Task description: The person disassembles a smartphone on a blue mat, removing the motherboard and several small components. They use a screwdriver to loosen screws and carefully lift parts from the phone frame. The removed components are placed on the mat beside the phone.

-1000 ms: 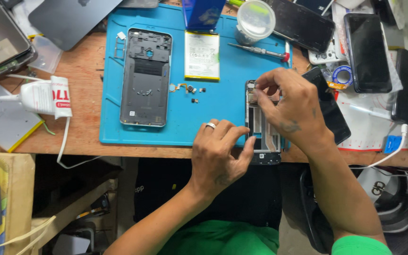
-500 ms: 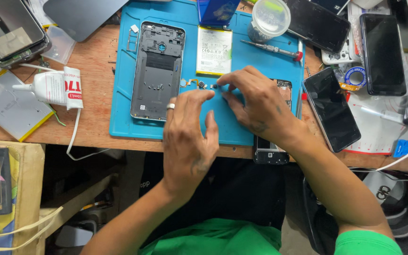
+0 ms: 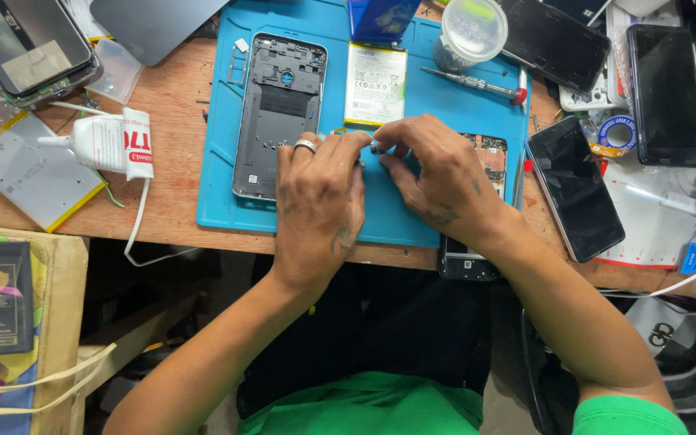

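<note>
Pinching something tiny over the blue mat (image 3: 412, 213); the left hand (image 3: 320, 205) and right hand (image 3: 437, 181) meet fingertip to fingertip near the mat's middle, around a small dark part (image 3: 374, 148) too small to identify; left hand wears a ring; right hand partly covers an opened phone (image 3: 489, 161) lying at about 3 o'clock from the fingers; a grey phone back frame (image 3: 279, 109) sits at 10 o'clock on the mat, a flat battery (image 3: 375, 84) at 12 o'clock, a red-handled screwdriver (image 3: 473, 83) at 1 o'clock; a glue tube (image 3: 106, 143) lies on the wooden counter (image 3: 175, 161) at 9 o'clock; a dark phone (image 3: 575, 187) rests off the mat's right edge.
</note>
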